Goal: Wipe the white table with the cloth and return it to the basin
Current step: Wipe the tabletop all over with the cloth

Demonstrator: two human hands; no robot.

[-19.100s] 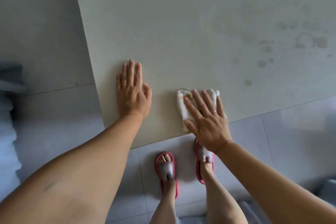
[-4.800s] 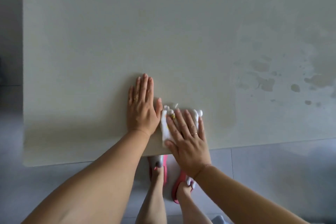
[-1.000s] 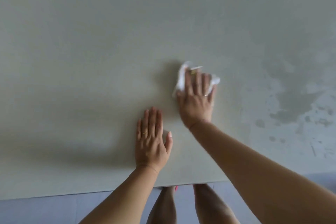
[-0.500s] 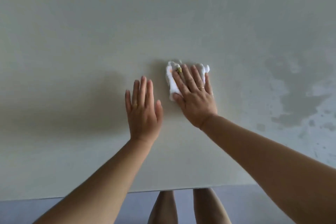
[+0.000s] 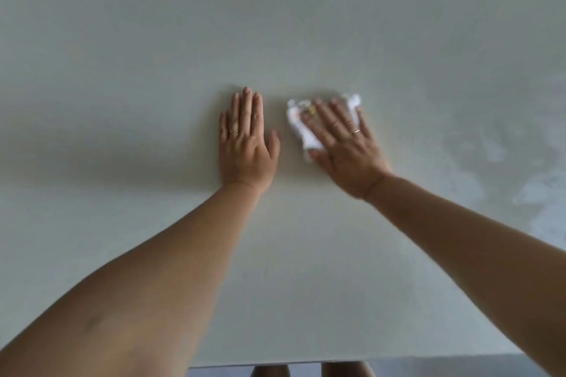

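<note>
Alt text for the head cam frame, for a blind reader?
The right hand presses a crumpled white cloth onto a white table, fingers straight. The left hand lies flat on the table beside it, clear of the cloth. Blotchy marks show on the table's right side.

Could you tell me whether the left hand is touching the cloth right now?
No, the left hand lies flat on the white table, apart from the cloth, which the right hand presses down.
</note>
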